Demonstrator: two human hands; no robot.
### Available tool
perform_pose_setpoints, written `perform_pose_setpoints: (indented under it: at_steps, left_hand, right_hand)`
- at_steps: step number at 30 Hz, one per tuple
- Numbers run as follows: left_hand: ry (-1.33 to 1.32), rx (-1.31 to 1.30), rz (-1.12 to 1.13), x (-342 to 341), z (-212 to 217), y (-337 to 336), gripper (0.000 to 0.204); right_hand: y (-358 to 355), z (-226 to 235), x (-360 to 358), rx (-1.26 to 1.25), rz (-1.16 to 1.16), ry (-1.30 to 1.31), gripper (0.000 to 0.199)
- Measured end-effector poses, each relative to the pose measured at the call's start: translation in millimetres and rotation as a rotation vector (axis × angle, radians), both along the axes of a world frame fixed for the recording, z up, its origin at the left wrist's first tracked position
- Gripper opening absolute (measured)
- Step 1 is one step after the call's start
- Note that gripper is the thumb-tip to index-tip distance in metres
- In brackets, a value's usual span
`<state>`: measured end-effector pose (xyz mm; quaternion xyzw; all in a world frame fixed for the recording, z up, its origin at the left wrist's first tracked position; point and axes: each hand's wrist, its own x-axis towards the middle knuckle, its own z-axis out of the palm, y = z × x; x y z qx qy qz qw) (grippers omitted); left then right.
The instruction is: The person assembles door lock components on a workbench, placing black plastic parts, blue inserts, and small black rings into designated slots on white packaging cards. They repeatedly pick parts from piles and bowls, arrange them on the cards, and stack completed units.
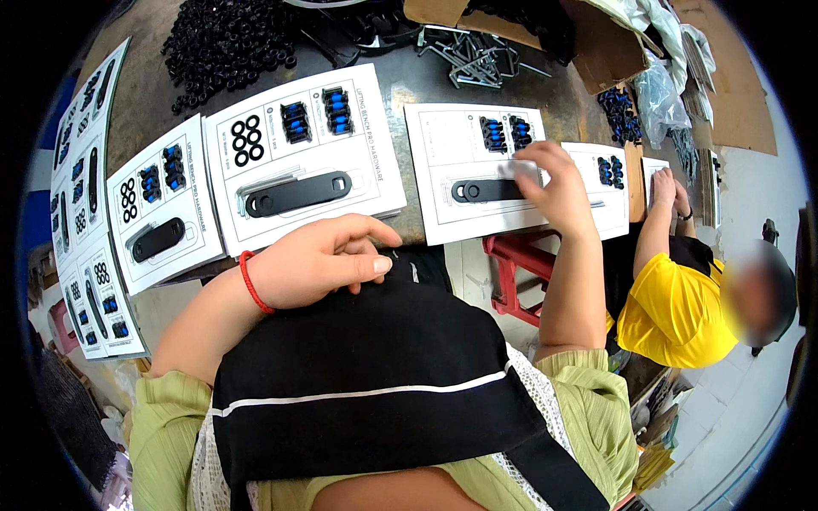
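Note:
My right hand (558, 189) is over a white printed hardware card (439, 226), its fingers pinched around a small, pale, blurred thing I cannot make out. Beneath the fingertips lies a flat black wrench-like bar (479, 191). Black bolts with blue bands (493, 134) sit in rows near the card's top. My left hand (328, 260), with a red cord at the wrist, hovers by the near edge of another card (388, 200), fingers loosely bent, thumb apart, nothing held. That card bears black rings (247, 141), blue-banded bolts (337, 111), a black bar (298, 194) and thin metal keys.
A heap of small black rings (226, 43) lies at the far left, bent metal hex keys (477, 58) at the far middle. More filled cards (162, 204) line the left. At right, a co-worker in a yellow shirt (673, 311) handles a card. A red stool (511, 272) stands below the table.

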<state>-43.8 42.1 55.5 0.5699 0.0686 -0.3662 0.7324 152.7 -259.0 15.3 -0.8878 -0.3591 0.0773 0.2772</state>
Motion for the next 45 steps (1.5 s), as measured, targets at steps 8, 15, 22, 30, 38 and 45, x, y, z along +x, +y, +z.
perform_pose_setpoints:
  at_steps: [8, 15, 22, 30, 38, 45]
  left_hand:
    - [-0.043, 0.01, 0.018, 1.4, 0.7, -2.2, 0.04]
    - [-0.049, 0.022, 0.077, -0.9, -3.8, 3.3, 0.039]
    - [-0.007, -0.014, 0.09, 1.8, -3.1, 2.7, 0.035]
    - [-0.013, 0.006, 0.07, 4.5, -5.3, 3.9, 0.037]
    - [-0.033, -0.007, 0.075, -0.3, -12.0, 6.6, 0.041]
    - [-0.036, -0.021, 0.075, 0.8, -11.0, 5.7, 0.039]
  right_hand:
    - [72.9, -35.7, 83.8, -0.203, -0.162, -0.262, 0.022]
    - [68.9, -44.7, 100.7, -0.132, -0.03, -0.394, 0.017]
    - [69.8, -17.9, 62.5, 0.359, -0.179, -0.157, 0.017]
    - [85.9, -1.5, -50.9, -0.052, 0.031, -0.214, 0.015]
    - [74.5, -6.8, -39.6, -0.096, -0.02, 0.018, 0.015]
    - [56.4, -10.6, -17.5, -0.256, -0.002, 0.053, 0.01]
